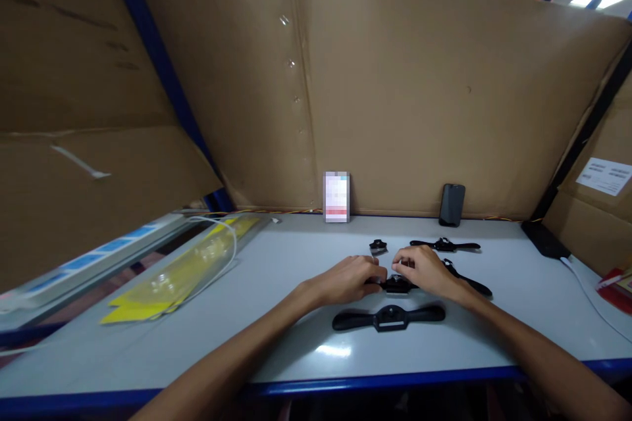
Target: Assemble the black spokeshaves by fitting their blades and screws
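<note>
Both hands meet over a black two-handled tool (397,285) on the grey table (276,316). My left hand (353,278) is curled, its fingers closed on the tool's left handle. My right hand (424,270) is curled too, with its fingertips pinched at the tool's middle block. A second black two-handled tool (388,318) lies flat just in front of my hands. A third (445,245) lies behind my right hand, and a small black part (378,247) sits behind my left hand.
Cardboard walls (395,92) enclose the table's back and sides. A dark phone (451,204) and a small card (336,197) lean on the back wall. Clear and yellow packaging (182,270) lies at the left. A black block with a white cable (546,239) is at the right.
</note>
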{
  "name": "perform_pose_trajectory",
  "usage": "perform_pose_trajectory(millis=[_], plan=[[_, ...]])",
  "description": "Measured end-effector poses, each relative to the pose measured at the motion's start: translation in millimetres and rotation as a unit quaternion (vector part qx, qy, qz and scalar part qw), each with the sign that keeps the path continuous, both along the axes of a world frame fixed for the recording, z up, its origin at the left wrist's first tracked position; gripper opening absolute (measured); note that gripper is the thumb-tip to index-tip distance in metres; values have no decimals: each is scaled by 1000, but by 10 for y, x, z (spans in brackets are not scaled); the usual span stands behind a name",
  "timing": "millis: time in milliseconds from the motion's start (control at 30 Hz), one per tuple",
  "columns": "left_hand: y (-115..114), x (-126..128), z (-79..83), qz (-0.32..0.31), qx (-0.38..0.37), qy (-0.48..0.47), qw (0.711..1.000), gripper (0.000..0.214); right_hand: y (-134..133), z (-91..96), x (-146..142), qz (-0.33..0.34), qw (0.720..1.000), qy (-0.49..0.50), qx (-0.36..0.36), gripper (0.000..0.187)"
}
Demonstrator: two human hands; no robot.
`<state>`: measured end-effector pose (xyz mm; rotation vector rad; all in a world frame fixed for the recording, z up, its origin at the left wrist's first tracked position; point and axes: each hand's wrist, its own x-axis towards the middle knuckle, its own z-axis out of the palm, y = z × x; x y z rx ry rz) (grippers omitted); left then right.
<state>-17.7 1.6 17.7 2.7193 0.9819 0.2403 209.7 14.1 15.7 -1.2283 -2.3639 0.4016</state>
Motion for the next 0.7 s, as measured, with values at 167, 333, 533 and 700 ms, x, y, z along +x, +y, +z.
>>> perform_pose_trajectory(millis=[167, 333, 533, 700], plan=[[6, -5, -14, -6, 6, -12, 1000, 10, 19, -102, -54, 32, 998, 46, -38, 15], [8, -2, -14, -14, 12, -13, 1000, 10, -2, -58, -58, -15, 999, -15, -33, 17], [10, -15, -11, -11, 8, -16, 1000, 12, -65, 20, -25, 6, 996, -84, 29, 23], [15, -10, -27, -4, 3, -10, 1000, 10, -92, 10, -35, 38, 997, -57, 24, 28]])
